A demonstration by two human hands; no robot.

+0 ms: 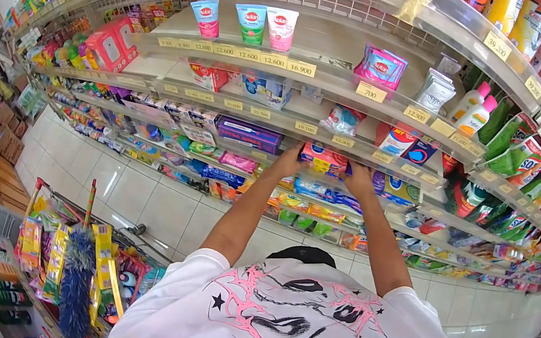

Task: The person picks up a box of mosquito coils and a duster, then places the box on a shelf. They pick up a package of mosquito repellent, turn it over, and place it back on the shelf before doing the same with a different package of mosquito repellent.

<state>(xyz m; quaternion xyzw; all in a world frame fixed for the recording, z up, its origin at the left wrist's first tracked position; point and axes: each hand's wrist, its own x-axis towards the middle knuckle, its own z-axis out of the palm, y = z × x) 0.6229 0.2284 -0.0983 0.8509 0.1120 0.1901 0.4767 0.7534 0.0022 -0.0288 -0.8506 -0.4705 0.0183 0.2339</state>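
Observation:
Both arms reach forward to a middle shelf (299, 128). A red and orange pack (324, 160) sits between my hands at that shelf. My left hand (290, 161) is at the pack's left side, its fingers partly hidden behind it. At the right side of the pack is my right hand (358, 177), with its fingers against it. A purple box (249, 134) lies just left of my left hand. To the right of my right hand are yellow and purple packs (399, 189).
Higher shelves carry tubes (250, 23), pink sachets (381, 67) and bottles (476, 112). Price labels line the shelf edges. Green pouches (522, 155) stand at the right. A blue duster (79, 273) and other goods hang at the lower left.

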